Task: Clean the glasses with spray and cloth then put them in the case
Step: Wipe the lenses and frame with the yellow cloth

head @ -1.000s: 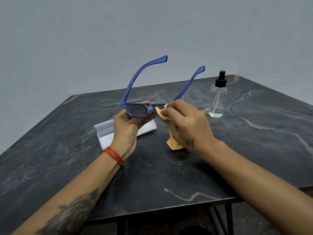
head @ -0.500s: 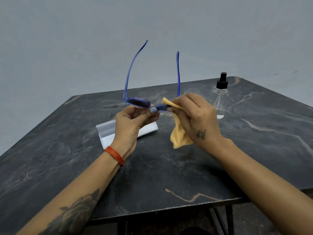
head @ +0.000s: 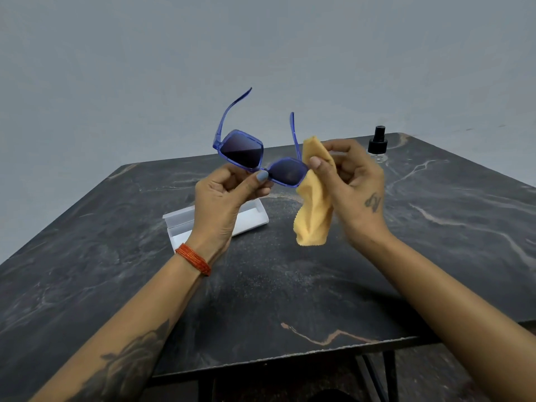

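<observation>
Glasses (head: 242,152) pinched at the bridge by the left hand (head: 223,201), right hand (head: 352,181) fingers clamping the yellow cloth (head: 314,210) against one lens.

glasses (head: 255,158) tipped lenses toward camera (arms up) | cloth (head: 314,204) now at outer rim

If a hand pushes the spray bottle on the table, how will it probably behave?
The spray bottle looks tall and narrow, so it may tip rather than slide. Its clear body seems nearly empty, probably light. Once down, it would likely roll on the table.
</observation>
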Tool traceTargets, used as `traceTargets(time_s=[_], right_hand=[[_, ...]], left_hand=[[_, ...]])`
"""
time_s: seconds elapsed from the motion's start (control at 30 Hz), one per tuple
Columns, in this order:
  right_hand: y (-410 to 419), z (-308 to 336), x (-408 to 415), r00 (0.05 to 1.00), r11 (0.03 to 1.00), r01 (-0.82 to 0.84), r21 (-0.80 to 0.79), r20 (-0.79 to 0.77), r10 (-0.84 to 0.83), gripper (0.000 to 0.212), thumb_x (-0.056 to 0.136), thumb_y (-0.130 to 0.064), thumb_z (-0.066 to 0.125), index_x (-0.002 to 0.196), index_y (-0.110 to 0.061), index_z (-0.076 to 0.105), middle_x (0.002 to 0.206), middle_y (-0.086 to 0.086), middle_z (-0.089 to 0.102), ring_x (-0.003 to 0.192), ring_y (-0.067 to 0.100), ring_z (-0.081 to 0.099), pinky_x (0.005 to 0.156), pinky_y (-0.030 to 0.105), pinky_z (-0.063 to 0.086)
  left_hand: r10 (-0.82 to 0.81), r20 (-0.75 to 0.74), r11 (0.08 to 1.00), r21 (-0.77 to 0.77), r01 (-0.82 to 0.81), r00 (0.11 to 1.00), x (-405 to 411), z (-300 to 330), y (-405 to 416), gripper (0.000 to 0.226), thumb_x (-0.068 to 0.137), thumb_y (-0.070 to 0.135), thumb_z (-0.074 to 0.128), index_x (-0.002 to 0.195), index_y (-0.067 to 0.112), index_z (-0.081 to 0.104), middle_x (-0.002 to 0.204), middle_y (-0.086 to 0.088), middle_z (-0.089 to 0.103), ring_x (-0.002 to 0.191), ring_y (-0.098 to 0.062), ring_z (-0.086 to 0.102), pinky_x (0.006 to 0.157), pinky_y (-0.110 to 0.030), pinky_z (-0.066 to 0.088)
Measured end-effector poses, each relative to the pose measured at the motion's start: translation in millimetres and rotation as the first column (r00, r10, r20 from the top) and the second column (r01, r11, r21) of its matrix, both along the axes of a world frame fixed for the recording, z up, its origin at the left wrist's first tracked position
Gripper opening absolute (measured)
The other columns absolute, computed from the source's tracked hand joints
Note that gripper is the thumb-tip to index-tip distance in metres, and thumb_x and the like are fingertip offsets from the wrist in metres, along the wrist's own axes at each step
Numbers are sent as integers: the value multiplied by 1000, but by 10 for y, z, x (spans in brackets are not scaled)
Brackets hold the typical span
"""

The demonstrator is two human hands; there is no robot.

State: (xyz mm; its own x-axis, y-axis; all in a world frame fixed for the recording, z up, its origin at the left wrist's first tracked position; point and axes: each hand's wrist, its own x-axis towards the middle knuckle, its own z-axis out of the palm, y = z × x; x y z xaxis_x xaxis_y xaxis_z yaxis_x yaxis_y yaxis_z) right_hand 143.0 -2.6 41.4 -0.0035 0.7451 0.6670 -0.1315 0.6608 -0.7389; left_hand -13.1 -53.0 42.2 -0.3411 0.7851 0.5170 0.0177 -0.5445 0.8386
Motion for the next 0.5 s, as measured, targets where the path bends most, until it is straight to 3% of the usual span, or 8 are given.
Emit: traceTargets(time_s=[0.2, 0.27, 0.33, 0.4, 0.5], right_hand=[[98, 36, 56, 973, 970, -107, -216, -224, 58, 17, 86, 3, 60, 87, -12, 66, 71, -8, 67, 69, 4, 61, 64, 18, 47], [126, 80, 88, 936, 940, -212, -266, -333, 116, 19, 77, 4, 59, 88, -8, 69, 77, -5, 70, 78, 10, 63, 68, 21, 48], [142, 117, 122, 886, 924, -315, -218, -417, 204, 35, 62, 4, 54, 90, -9, 69, 89, -3, 72, 93, 13, 64, 75, 22, 50], [161, 113, 126, 890, 938, -325, -120, -374, 261, 51, 56, 9, 50, 99, -12, 68, 105, -2, 68, 111, 16, 59, 85, 24, 49], [143, 38, 69, 988, 992, -127, 13, -83, 128, 62, 62, 9, 57, 120, -15, 57, 119, 1, 50, 115, 15, 53, 88, 25, 50]], left_hand=[[-19, 44, 998, -67, 22, 999, 84, 38, 55, 5, 77, 2, 67, 77, 0, 63, 62, -3, 69, 63, -16, 67, 64, -23, 55], [-24, 80, 995, -92, 31, 997, 97, 76, 84, 8, 78, 4, 68, 75, 0, 62, 62, -4, 69, 63, -17, 67, 65, -23, 55], [-31, 111, 994, -105, 43, 993, 121, 111, 122, 8, 79, 4, 67, 76, -2, 62, 61, -5, 68, 62, -16, 67, 64, -22, 55], [-38, 126, 992, -117, 53, 991, 162, 127, 158, 9, 79, 3, 67, 78, -4, 61, 61, -5, 68, 61, -16, 67, 62, -21, 55], [-60, 153, 989, -128, 80, 986, 236, 95, 188, 7, 80, 3, 66, 77, -1, 61, 61, -5, 69, 61, -14, 67, 62, -21, 55]])
